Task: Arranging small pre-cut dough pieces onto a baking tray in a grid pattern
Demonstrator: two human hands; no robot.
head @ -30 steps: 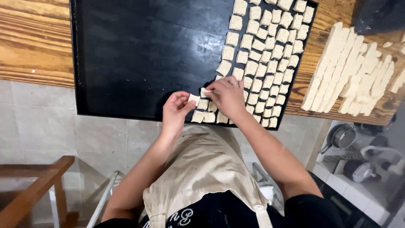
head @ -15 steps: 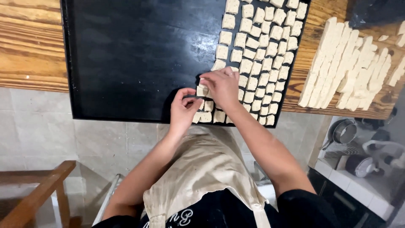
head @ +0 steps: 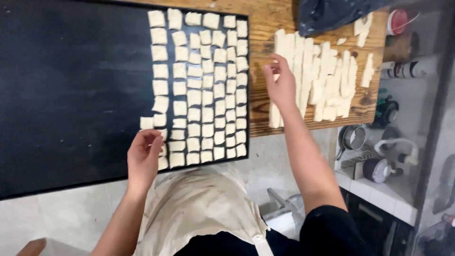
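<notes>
Head view: a black tray (head: pixel 71 95) is seen lying on a wooden surface (head: pixel 265 118), its right part filled with rows of small pale dough squares (head: pixel 199 85). The left hand (head: pixel 143 159) is held at the tray's near edge, just beside the lowest squares, fingers curled; whether a square is grasped in its grip cannot be told. The right hand (head: pixel 280 85) is extended to a pile of pale dough strips (head: pixel 322 80) on the surface right of the tray, fingers touching the strips, grip loosely released
</notes>
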